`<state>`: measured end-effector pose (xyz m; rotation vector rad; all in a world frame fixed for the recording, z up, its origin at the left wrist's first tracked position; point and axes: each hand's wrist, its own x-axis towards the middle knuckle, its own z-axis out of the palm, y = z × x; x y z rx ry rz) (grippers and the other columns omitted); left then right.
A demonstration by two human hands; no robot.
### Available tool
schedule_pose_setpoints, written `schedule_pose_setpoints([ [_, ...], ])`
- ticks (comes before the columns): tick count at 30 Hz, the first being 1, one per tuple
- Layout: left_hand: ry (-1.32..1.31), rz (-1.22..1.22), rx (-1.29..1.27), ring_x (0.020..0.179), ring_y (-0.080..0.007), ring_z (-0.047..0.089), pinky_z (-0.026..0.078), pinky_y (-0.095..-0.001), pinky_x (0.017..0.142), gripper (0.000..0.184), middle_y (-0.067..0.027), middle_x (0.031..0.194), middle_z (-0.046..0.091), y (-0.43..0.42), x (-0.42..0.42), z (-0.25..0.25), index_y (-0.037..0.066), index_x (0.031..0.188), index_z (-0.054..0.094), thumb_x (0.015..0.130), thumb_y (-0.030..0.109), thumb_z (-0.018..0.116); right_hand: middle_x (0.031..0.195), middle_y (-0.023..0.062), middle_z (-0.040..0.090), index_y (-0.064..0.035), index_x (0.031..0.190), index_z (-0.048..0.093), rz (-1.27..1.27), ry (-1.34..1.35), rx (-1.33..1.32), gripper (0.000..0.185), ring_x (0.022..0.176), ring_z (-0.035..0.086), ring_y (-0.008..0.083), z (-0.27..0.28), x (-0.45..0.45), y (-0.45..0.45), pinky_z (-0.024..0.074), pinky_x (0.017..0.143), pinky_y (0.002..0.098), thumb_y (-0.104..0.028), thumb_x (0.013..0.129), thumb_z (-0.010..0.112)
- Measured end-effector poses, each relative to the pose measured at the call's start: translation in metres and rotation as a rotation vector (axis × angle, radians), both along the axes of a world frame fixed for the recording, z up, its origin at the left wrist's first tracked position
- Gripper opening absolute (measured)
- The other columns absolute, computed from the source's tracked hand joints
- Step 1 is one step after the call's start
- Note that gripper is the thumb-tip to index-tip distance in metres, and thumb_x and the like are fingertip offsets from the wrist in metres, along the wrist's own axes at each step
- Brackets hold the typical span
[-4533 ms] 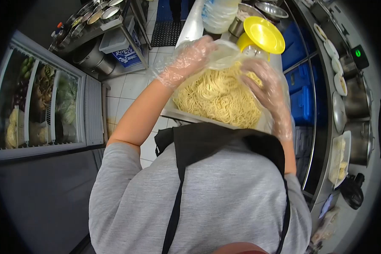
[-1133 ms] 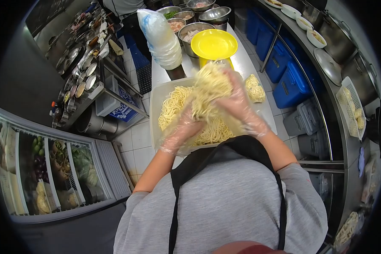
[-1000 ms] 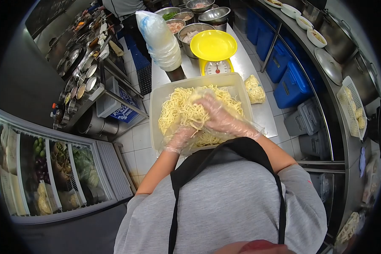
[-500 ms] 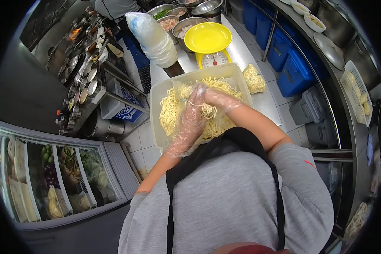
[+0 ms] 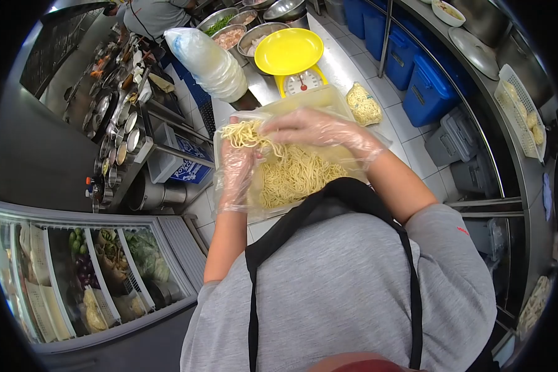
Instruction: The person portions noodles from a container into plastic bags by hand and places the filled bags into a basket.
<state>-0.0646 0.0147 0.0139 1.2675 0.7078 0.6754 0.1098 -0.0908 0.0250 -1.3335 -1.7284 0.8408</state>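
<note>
A loose clump of noodles [image 5: 245,133] rides over the left side of the tub [image 5: 340,104], long axis running crosswise, strands trailing rightward towards the middle. The left hand [image 5: 235,177] is nearer, right underneath — gloved, cupped round the clump and bearing it. And the right hand [image 5: 319,129] comes in from the right, fingers long and nearly flat, palm open, tips at the clump's right side; whether they pinch any strands, I can't tell. Hands apart at the wrists, close at the fingers — more noodles [image 5: 301,177] below, in the tub on the bench [image 5: 344,65].
</note>
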Motion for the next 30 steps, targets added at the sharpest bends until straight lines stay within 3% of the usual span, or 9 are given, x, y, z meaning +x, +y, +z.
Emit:
schedule_pose_setpoints([
  [3, 0.041, -0.085, 0.147, 0.071, -0.0069, 0.056, 0.045, -0.0176, 0.051, 0.065, -0.0096, 0.116, 0.053, -0.007, -0.001, 0.016, 0.005, 0.139, 0.031, 0.077, -0.011, 0.044, 0.112, 0.0148, 0.061, -0.0073, 0.126, 0.048, -0.497, 0.068, -0.055, 0.047, 0.102, 0.058, 0.0282, -0.036, 0.029, -0.009, 0.0452, 0.087, 0.0373, -0.013, 0.081, 0.059],
  [4, -0.036, -0.052, 0.112, 0.064, -0.0052, 0.053, 0.044, -0.017, 0.049, 0.066, -0.0114, 0.13, 0.045, -0.012, 0.002, 0.011, 0.003, 0.139, 0.031, 0.075, -0.011, 0.042, 0.112, 0.0148, 0.061, -0.0073, 0.126, 0.048, -0.497, 0.07, -0.057, 0.047, 0.102, 0.058, 0.0282, -0.05, 0.037, -0.003, 0.0452, 0.087, 0.0373, -0.013, 0.081, 0.059],
  [6, -0.076, -0.094, 0.039, 0.06, -0.0047, 0.051, 0.043, -0.0169, 0.048, 0.067, -0.012, 0.135, 0.041, -0.022, 0.005, 0.016, 0.002, 0.139, 0.031, 0.074, -0.011, 0.042, 0.114, 0.0156, 0.059, -0.0073, 0.124, 0.049, -0.316, -0.569, -0.465, 0.047, 0.103, 0.058, 0.0301, -0.063, 0.044, 0.005, 0.0453, 0.087, 0.0389, -0.009, 0.078, 0.06],
  [10, -0.202, -0.158, -0.104, 0.051, -0.004, 0.046, 0.042, -0.0165, 0.045, 0.07, -0.0131, 0.14, 0.036, -0.024, 0.002, 0.035, 0.001, 0.14, 0.029, 0.072, -0.012, 0.041, 0.113, 0.0168, 0.059, -0.0079, 0.122, 0.051, -0.23, -0.794, -0.446, 0.048, 0.104, 0.057, 0.0325, -0.065, 0.034, 0.012, 0.0457, 0.087, 0.0402, -0.006, 0.075, 0.062],
  [16, 0.029, -0.08, 0.197, 0.086, -0.009, 0.058, 0.044, -0.0161, 0.051, 0.072, -0.0131, 0.141, 0.035, 0.0, -0.019, -0.004, 0.001, 0.141, 0.026, 0.072, -0.01, 0.044, 0.12, 0.0162, 0.056, -0.0064, 0.125, 0.05, -0.208, -0.494, -0.367, 0.053, 0.109, 0.054, 0.0304, -0.044, 0.053, 0.011, 0.0428, 0.094, 0.0367, -0.012, 0.073, 0.059],
  [23, -0.032, -0.099, 0.201, 0.085, -0.0082, 0.057, 0.046, -0.0181, 0.056, 0.071, -0.0104, 0.141, 0.035, 0.014, -0.044, -0.001, 0.002, 0.141, 0.027, 0.073, -0.009, 0.046, 0.134, 0.0144, 0.044, -0.002, 0.136, 0.037, -0.341, -0.149, -0.102, 0.079, 0.12, 0.045, 0.0282, 0.019, 0.069, -0.003, 0.0353, 0.102, 0.0381, -0.022, 0.066, 0.069],
  [25, 0.003, -0.058, 0.177, 0.075, -0.004, 0.053, 0.043, -0.0163, 0.053, 0.072, -0.0106, 0.14, 0.037, 0.005, -0.038, 0.009, 0.001, 0.141, 0.028, 0.071, -0.008, 0.043, 0.129, 0.0147, 0.047, 0.0023, 0.136, 0.033, -0.235, 0.295, -0.12, 0.083, 0.113, 0.05, 0.0211, 0.026, 0.06, -0.002, 0.04, 0.096, 0.0333, -0.024, 0.067, 0.071],
  [27, 0.067, -0.114, 0.174, 0.075, -0.0042, 0.053, 0.045, -0.017, 0.055, 0.072, -0.0105, 0.139, 0.038, 0.002, -0.037, 0.01, 0.003, 0.141, 0.029, 0.071, -0.007, 0.044, 0.126, 0.0124, 0.049, 0.0029, 0.137, 0.031, -0.202, 0.276, -0.084, 0.079, 0.106, 0.052, 0.016, 0.018, 0.055, 0.016, 0.0432, 0.092, 0.0296, -0.02, 0.072, 0.07],
  [30, 0.018, -0.13, 0.167, 0.073, -0.005, 0.054, 0.046, -0.0174, 0.055, 0.065, -0.0088, 0.132, 0.045, 0.002, -0.034, 0.005, 0.002, 0.137, 0.033, 0.074, -0.005, 0.047, 0.125, 0.0111, 0.05, 0.001, 0.139, 0.029, -0.204, 0.708, -0.087, 0.071, 0.109, 0.052, 0.0162, 0.04, 0.009, 0.014, 0.0409, 0.097, 0.0304, -0.006, 0.077, 0.063],
])
